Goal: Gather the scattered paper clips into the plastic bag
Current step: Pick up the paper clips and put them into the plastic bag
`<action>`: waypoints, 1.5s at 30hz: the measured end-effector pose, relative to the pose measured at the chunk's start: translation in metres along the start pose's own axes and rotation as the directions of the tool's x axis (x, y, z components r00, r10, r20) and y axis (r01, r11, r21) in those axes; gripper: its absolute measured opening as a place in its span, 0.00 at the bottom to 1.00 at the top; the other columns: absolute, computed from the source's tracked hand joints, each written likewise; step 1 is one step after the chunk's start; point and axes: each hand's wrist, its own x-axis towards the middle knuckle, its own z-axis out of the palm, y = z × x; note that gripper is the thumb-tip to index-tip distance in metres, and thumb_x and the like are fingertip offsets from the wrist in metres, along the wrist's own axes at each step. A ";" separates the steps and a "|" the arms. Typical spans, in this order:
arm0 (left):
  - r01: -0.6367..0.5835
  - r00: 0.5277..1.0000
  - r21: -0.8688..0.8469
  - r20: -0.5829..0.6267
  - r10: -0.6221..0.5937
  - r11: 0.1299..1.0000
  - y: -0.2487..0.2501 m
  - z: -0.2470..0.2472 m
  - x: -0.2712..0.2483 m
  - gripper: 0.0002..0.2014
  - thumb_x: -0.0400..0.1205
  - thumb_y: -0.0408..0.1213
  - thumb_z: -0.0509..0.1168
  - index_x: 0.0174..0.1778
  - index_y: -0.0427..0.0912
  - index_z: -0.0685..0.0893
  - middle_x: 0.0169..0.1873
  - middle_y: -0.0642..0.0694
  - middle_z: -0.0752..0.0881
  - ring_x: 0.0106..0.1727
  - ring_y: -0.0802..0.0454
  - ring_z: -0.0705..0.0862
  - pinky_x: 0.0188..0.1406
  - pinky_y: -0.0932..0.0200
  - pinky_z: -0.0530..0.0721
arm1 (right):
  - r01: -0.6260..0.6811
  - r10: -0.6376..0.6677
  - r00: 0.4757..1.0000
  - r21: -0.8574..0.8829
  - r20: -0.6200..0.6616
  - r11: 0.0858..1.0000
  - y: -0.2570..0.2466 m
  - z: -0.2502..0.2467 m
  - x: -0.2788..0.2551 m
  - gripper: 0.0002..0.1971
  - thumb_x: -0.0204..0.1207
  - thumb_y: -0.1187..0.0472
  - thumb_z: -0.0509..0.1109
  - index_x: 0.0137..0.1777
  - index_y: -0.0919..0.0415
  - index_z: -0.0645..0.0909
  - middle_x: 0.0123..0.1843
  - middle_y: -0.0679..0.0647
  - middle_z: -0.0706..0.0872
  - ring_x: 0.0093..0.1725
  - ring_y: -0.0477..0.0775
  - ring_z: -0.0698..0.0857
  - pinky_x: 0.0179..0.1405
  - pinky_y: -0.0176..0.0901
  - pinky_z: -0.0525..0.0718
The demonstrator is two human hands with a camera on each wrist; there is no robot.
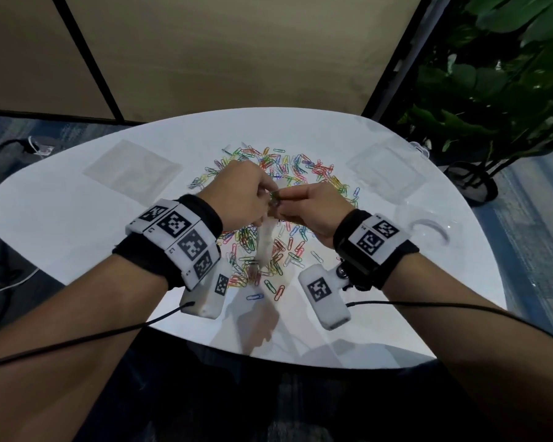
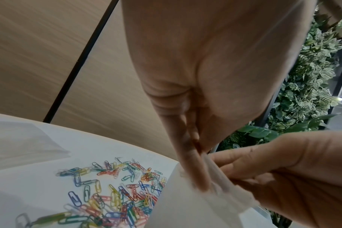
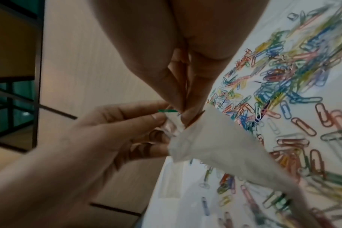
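Coloured paper clips lie scattered over the middle of the white table, with a second cluster nearer me. Both hands meet above them. My left hand pinches the crumpled mouth of a small clear plastic bag, which hangs down towards the clips. My right hand pinches a green paper clip at that mouth, its fingertips against the rim. The bag looks nearly empty in the right wrist view. Loose clips lie below it in the left wrist view.
Flat clear plastic bags lie at the table's far left and far right. A clear curved item sits near the right edge. A potted plant stands beyond the right side. Wall panels rise behind the table.
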 end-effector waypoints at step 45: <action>0.074 0.993 0.010 -0.093 -0.073 0.997 -0.033 -0.040 -0.008 0.17 0.85 0.25 0.59 0.66 0.38 0.87 0.35 0.45 0.89 0.31 0.49 0.92 0.48 0.50 0.93 | 0.134 -0.216 0.975 -0.928 0.059 0.347 0.083 0.002 0.051 0.10 0.76 0.69 0.69 0.47 0.60 0.91 0.44 0.56 0.90 0.43 0.53 0.88 0.48 0.47 0.90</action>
